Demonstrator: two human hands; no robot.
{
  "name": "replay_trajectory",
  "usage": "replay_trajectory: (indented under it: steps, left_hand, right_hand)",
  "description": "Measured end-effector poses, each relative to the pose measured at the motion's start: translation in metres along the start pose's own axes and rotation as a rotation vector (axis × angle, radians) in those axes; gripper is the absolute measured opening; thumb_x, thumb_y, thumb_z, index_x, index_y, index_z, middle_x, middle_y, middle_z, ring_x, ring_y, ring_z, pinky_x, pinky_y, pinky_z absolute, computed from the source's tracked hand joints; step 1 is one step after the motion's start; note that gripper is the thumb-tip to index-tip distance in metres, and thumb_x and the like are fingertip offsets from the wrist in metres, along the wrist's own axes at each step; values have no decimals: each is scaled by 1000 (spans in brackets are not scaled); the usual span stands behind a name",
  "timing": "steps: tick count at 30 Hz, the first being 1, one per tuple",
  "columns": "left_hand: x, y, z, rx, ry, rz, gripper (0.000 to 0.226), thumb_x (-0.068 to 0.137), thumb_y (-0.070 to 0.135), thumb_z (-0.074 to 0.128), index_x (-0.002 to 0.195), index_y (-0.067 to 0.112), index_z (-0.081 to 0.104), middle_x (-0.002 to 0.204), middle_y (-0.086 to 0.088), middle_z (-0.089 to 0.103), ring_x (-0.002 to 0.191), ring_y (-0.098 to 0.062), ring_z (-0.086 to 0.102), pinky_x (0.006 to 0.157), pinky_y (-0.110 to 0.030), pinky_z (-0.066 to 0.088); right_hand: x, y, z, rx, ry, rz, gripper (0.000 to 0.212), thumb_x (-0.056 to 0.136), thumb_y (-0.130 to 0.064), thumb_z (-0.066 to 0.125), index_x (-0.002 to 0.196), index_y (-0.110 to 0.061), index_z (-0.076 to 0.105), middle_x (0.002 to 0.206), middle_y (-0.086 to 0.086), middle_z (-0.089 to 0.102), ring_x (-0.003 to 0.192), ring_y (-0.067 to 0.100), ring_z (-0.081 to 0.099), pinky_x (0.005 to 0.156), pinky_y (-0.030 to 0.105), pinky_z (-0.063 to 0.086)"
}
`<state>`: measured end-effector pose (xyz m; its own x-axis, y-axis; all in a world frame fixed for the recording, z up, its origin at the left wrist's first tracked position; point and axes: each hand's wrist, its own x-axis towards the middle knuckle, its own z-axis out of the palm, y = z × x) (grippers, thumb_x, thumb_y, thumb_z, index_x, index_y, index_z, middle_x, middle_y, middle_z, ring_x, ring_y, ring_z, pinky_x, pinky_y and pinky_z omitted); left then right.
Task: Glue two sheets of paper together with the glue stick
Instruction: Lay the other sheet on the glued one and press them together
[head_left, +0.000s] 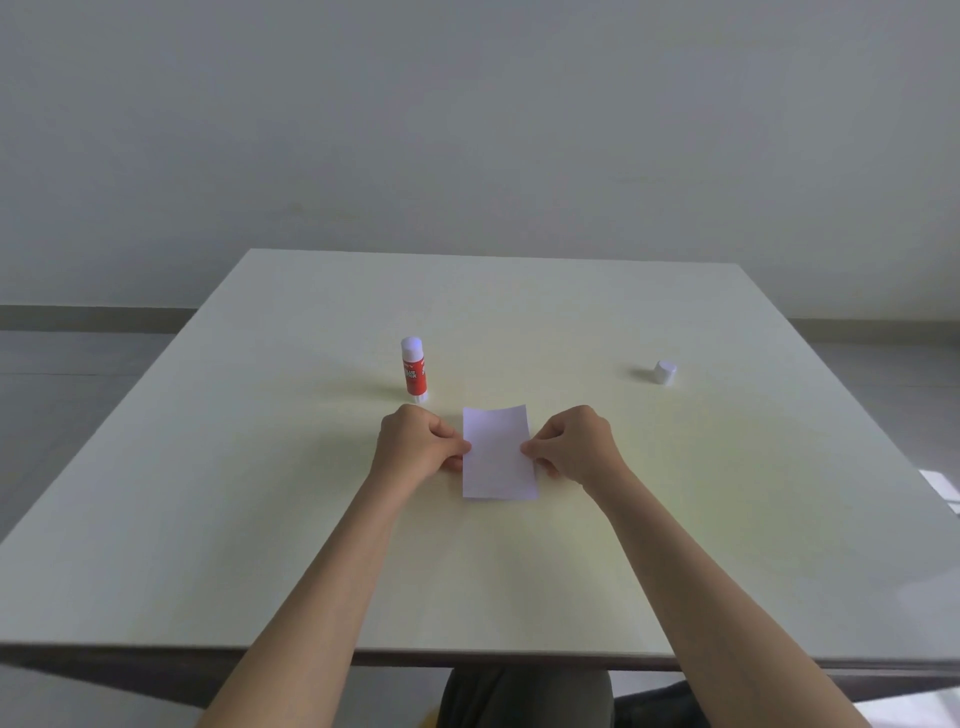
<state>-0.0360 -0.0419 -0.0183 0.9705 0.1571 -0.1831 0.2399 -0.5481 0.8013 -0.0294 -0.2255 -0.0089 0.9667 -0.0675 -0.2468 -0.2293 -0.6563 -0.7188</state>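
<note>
A small white sheet of paper (497, 453) lies in the middle of the pale table (260, 493), its far edge curling up slightly. I cannot tell whether a second sheet lies under it. My left hand (423, 440) pinches its left edge and my right hand (571, 441) pinches its right edge. A red glue stick (414, 370) stands upright just beyond my left hand, uncapped, with its white glue tip showing. Its white cap (664, 372) rests far to the right on the table.
A grey wall rises behind the table's far edge. A bit of white paper (940, 486) shows past the table's right edge. My knees are visible below the near edge.
</note>
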Motion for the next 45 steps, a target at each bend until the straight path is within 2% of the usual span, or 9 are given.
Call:
replay_trajectory:
  steps: [7,11,17,22,24,27,35,40,45]
  left_hand:
    - [0,2,3,82,16,35,11,71,11,72,69,0,72,62,-5,75,53,-4,68,69,-20,50]
    - [-2,4,4,114,31,64,9,69,9,72,65,1,71,58,2,72,59,-11,71,66,-22,50]
    - [-4,7,5,149,44,101,7,69,7,71,63,2,71,60,0,72,64,-17,71,65,-24,49]
    - [-3,6,6,137,57,106,9,71,6,69,64,3,70,60,-3,73,66,-18,71,66,-26,50]
    - [-3,5,6,119,59,105,9,73,9,70,65,4,71,61,-1,73,68,-16,71,71,-28,51]
    - [-2,4,5,92,57,106,10,74,12,72,67,5,71,62,-1,74,67,-13,71,75,-30,52]
    - [-2,5,7,92,57,102,10,72,11,71,64,6,71,60,-1,73,67,-15,71,74,-31,53]
    - [-1,5,8,96,60,97,9,71,9,71,63,5,71,60,-5,73,66,-17,72,70,-28,52]
    - [-2,6,10,137,70,123,8,70,7,69,64,1,69,63,-8,73,69,-25,70,69,-34,53]
  right_hand:
    - [1,0,2,-52,-9,-28,21,73,-5,64,54,-6,56,45,3,52,43,14,44,43,21,35]
    - [0,-1,4,-75,6,-29,31,73,-4,64,48,-12,47,46,0,50,52,22,46,47,23,35]
    - [-2,-2,4,-99,9,-41,34,73,-2,62,46,-15,44,47,-1,49,56,25,47,48,23,34]
    - [-2,-1,3,-69,-4,-49,32,74,-4,63,47,-13,47,45,-1,50,44,14,44,38,16,33]
    - [-2,2,1,-38,-14,-47,24,74,-5,63,52,-7,53,44,0,52,41,10,44,31,8,29]
    - [-2,5,-1,-2,-16,-37,12,75,-6,63,64,-2,60,44,1,53,40,10,45,29,7,27]
    - [0,2,0,-24,-12,-40,24,73,-3,61,51,-10,53,44,1,53,39,9,45,28,6,26]
    - [1,-1,2,-82,-10,-30,30,72,-2,60,47,-13,48,45,2,51,40,12,44,37,17,32]
    - [1,-3,3,-108,1,-23,31,70,-2,62,46,-12,45,45,3,49,45,18,41,43,23,33]
